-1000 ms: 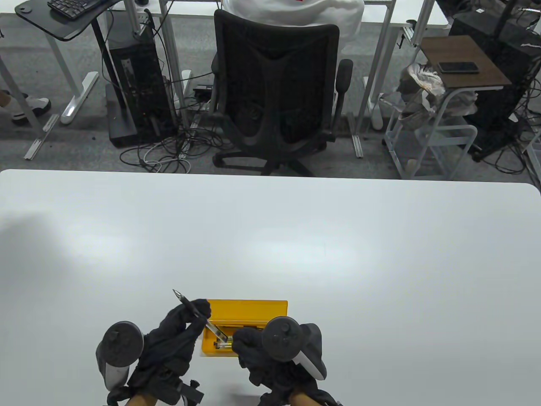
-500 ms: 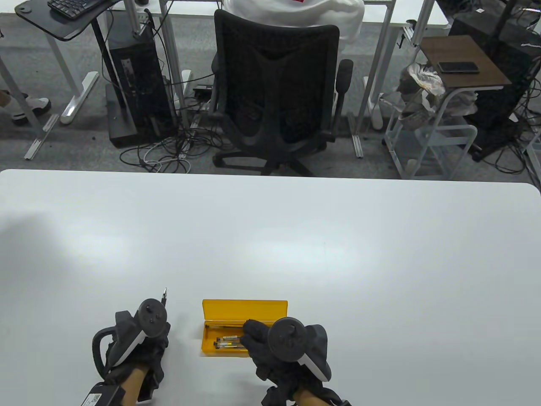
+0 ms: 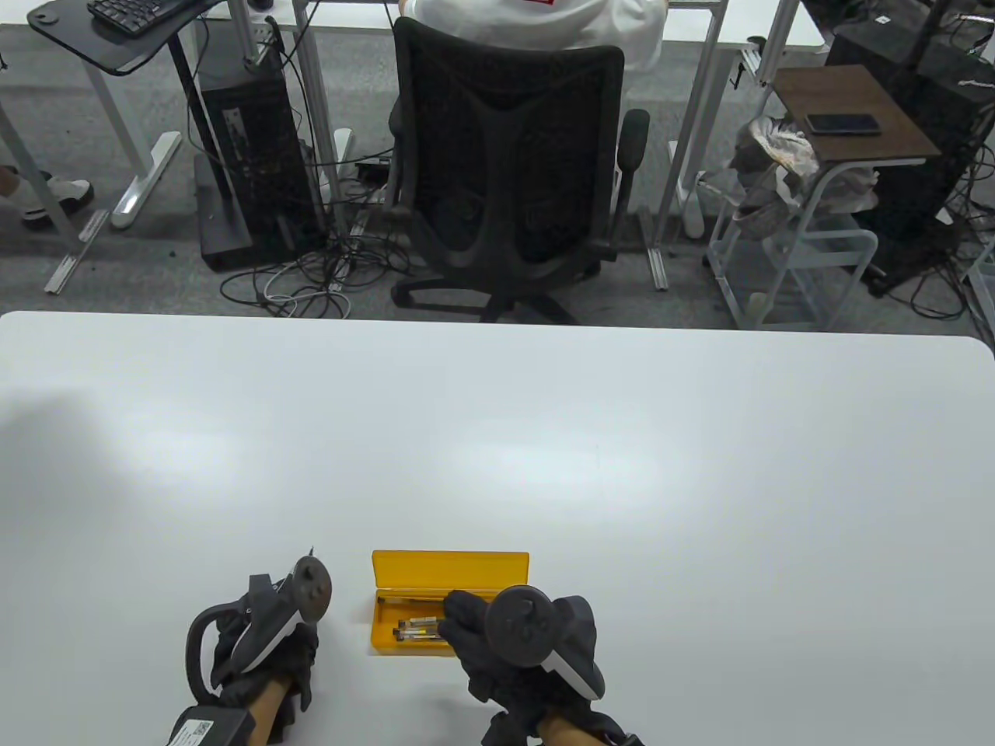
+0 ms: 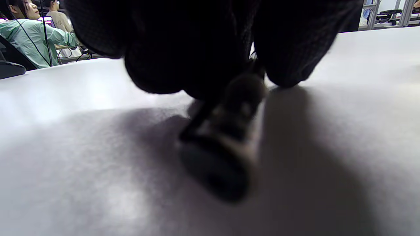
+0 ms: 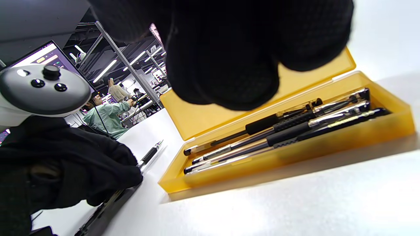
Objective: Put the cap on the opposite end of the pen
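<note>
A black pen lies low on the white table under my left hand (image 3: 291, 649); only its metal tip (image 3: 312, 552) shows past the tracker. In the right wrist view the pen (image 5: 149, 154) lies flat with the left hand's fingers (image 5: 108, 170) over its barrel. In the left wrist view its blurred back end (image 4: 223, 147) points at the camera, with what looks like a dark cap on it. My right hand (image 3: 459, 622) hovers over the open yellow pen box (image 3: 451, 566), and its fingertips (image 5: 229, 82) hang above the pens with nothing in them.
The yellow box (image 5: 295, 144) holds several black and silver pens (image 5: 288, 127) side by side, its lid open at the far side. A black office chair (image 3: 505, 179) stands beyond the table's far edge.
One second ago both hands held the pen over the box, the right at its back end. My left hand has since carried it left and down to the table, and the right hand has settled over the box.
</note>
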`<state>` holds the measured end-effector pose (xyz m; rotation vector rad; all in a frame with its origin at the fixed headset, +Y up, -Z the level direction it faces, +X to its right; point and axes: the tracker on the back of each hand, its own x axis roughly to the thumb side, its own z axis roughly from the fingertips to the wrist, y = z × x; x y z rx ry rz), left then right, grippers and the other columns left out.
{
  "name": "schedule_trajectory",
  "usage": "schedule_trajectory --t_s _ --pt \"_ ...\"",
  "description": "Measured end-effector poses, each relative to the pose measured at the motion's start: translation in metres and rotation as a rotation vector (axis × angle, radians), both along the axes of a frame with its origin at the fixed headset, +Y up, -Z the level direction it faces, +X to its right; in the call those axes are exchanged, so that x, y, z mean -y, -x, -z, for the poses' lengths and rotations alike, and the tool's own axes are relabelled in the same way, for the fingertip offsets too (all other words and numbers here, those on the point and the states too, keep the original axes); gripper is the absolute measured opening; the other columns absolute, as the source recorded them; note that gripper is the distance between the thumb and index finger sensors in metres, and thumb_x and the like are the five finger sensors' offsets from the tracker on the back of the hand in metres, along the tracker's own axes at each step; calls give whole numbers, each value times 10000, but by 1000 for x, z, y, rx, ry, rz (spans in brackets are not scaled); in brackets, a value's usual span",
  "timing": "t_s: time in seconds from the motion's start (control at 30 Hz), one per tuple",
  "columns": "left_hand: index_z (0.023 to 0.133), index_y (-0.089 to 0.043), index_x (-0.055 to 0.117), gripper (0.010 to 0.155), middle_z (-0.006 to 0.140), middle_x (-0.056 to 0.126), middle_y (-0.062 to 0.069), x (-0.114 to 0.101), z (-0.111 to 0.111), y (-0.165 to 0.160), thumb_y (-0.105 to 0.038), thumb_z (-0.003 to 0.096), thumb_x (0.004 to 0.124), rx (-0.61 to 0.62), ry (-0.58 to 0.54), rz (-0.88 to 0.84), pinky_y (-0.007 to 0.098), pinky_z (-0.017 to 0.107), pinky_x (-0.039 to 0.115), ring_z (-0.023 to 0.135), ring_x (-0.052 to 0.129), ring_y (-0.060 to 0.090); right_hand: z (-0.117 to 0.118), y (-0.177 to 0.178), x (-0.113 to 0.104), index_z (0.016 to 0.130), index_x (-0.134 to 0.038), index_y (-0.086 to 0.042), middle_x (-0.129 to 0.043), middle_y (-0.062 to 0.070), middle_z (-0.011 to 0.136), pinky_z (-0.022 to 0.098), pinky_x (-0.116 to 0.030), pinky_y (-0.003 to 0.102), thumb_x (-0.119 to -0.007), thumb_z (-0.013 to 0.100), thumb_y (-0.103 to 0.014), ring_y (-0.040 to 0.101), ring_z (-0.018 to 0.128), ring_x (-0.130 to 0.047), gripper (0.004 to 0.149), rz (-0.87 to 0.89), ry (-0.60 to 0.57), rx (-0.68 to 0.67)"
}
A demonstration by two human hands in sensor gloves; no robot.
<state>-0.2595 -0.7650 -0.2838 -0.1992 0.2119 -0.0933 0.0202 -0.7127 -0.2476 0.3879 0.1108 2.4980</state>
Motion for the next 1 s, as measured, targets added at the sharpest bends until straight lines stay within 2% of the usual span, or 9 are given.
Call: schedule_trajectory --t_s 0.53,0.63,0.73,0.83,0.9,0.93,1.0 --pt "958 -40 765 617 701 973 155 -2 -1 3 -444 501 855 -12 40 -40 617 615 657 566 961 343 1 -1 1 884 -828 -86 -1037 88 586 329 -867 422 -734 447 -399 217 382 -1041 546 -9 16 10" --pt "1007 -16 714 685 818 938 213 -11 -4 5 -475 511 827 -55 64 -72 657 637 607 671 933 402 3 -5 -2 884 -827 -82 -1036 94 589 334 -863 429 -742 444 -403 225 388 -1039 552 -21 2 30" --pt "1016 -22 709 700 838 931 219 -29 -9 2 -496 513 814 -30 -17 -100 662 643 599 692 926 408 7 -12 -6 874 -838 -81 -1038 85 565 328 -863 426 -760 436 -413 217 374 -1036 555 -50 -31 78" --pt "1007 -53 726 683 821 945 188 -44 -18 -12 -507 504 818 88 -169 -207 655 648 603 680 937 381 13 -20 -7 867 -847 -94 -1034 66 537 325 -861 420 -781 425 -431 200 356 -1028 559 -95 -35 137" --pt "1010 -98 728 650 828 943 156 -45 -23 -27 -493 501 819 255 -242 -283 676 664 573 694 936 359 18 -22 -6 866 -852 -112 -1030 56 538 332 -860 420 -794 420 -436 197 361 -1024 554 -140 -32 160" --pt "1012 -133 732 629 848 936 140 -43 -25 -33 -482 498 824 316 -261 -302 706 676 533 721 926 351 19 -23 -5 866 -854 -128 -1026 49 548 341 -857 423 -798 419 -439 198 373 -1021 547 -159 -30 163" --pt "1026 -208 726 589 947 864 121 -36 -26 -51 -460 502 821 433 -218 -244 742 702 446 829 844 352 22 -21 -2 858 -865 -163 -1014 43 570 360 -852 428 -810 412 -443 198 395 -1013 529 -236 -21 163"
